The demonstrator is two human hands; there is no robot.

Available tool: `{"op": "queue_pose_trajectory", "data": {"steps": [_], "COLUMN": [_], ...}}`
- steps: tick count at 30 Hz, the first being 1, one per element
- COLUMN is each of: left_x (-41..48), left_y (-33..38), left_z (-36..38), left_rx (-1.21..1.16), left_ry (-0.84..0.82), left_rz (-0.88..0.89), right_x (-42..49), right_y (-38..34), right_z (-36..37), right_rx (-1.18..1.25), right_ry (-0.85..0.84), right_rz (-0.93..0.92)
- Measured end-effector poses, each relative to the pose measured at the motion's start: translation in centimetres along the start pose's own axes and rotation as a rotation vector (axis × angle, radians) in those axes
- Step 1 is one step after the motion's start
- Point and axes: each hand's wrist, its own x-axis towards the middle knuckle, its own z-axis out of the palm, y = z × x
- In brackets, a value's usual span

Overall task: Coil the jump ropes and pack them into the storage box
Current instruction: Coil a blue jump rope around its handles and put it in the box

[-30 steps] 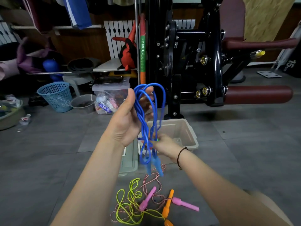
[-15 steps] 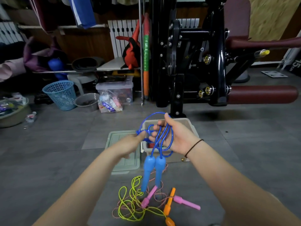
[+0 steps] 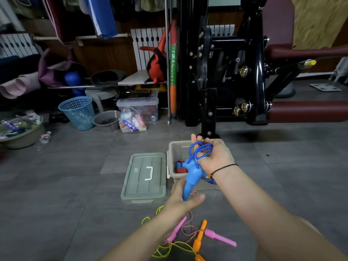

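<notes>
A: What was seen, from the largest thing down?

B: A black gym machine (image 3: 235,72) was seen at the far right. Nearer, an open storage box (image 3: 178,144) was set on the tiled floor, with its lid (image 3: 145,178) laid flat just to its left.

A: And the hands?

B: The blue jump rope (image 3: 192,172) was held over the box. Its coiled loops (image 3: 199,149) were gripped in the right hand (image 3: 216,157), and its two handles (image 3: 188,187) were clasped by the left hand (image 3: 180,201). A coiled blue-and-red rope (image 3: 179,166) was seen inside the box. Pink handles (image 3: 219,237), orange handles (image 3: 199,234) and a yellow cord (image 3: 169,247) were seen tangled on the near floor.
</notes>
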Motion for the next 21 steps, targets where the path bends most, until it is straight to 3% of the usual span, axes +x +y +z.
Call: {"op": "queue_pose_trajectory", "data": {"steps": [4,10,14,19,21], "left_x": [0.9,2.1,1.7,1.0,0.4], "left_y": [0.7,1.6,3.0,4.8,5.9], "left_z": [-0.3,-0.6,-2.1,-7.4,-9.9], "left_rx": [-0.054,0.153,0.029,0.163,0.032], "left_ry": [0.113,0.214,0.149,0.065,0.101], "left_rz": [0.099,0.067,0.011,-0.092,-0.081], "right_x": [-0.9,-0.2,1.0,1.3,1.4], "right_y": [1.0,0.3,-0.9,-3.4,-4.6], "right_z": [0.5,0.2,-0.5,-1.6,-2.3], "right_rx": [-0.008,-0.126,-0.641,-1.22,-1.497], "right_ry": [-0.028,-0.044,-0.077,-0.085,-0.097], "right_rz": [0.049,0.043,0.046,0.07,0.046]}}
